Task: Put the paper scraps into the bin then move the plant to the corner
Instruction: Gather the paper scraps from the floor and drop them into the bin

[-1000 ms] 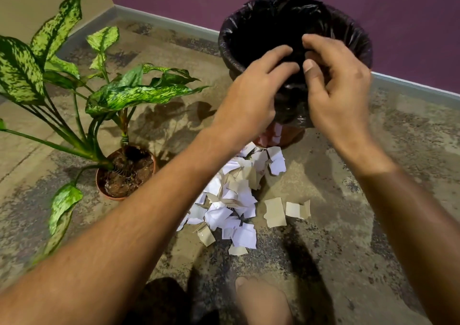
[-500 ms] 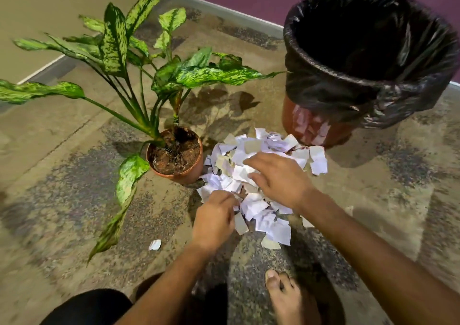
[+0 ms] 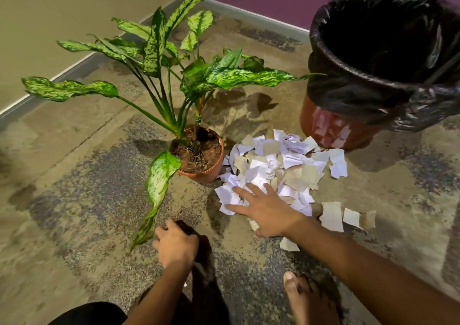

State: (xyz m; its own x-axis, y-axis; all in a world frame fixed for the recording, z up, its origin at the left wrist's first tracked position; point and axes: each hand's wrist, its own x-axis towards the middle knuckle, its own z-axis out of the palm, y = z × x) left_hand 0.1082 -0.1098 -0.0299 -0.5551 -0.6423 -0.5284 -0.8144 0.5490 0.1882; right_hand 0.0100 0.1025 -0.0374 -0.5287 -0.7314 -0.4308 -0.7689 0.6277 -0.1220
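- The bin [image 3: 383, 58], lined with a black bag, fills the upper right of the frame. Its mouth is open toward you, and it stands just beyond the far right edge of the scraps.
- The plant [image 3: 174, 75] spreads over the upper left and centre. Its terracotta pot [image 3: 201, 157] sits at centre frame, touching the left edge of the scraps. The corner where the walls meet lies behind it, at the top of the frame.
- The paper scraps [image 3: 278, 165] lie heaped between pot and bin, the heap's long axis running from lower left up toward the bin's base. A few loose pieces [image 3: 331, 215] trail off to the lower right, beside your right forearm.
- Your right hand [image 3: 266, 207] is spread flat, fingers straight, pressing on the near left edge of the heap. It is clearly the nearer hand, and the bulk of the scraps lies ahead of it and to the right.
- Your left hand [image 3: 176, 245] is curled at lower centre, apart from the heap and below the drooping leaf. Blur hides whether it pinches a scrap, so I cannot tell.
- As I judge it, you should rake the heap toward yourself with the right hand, bring the left in to cup it, then lift up and right to the bin.
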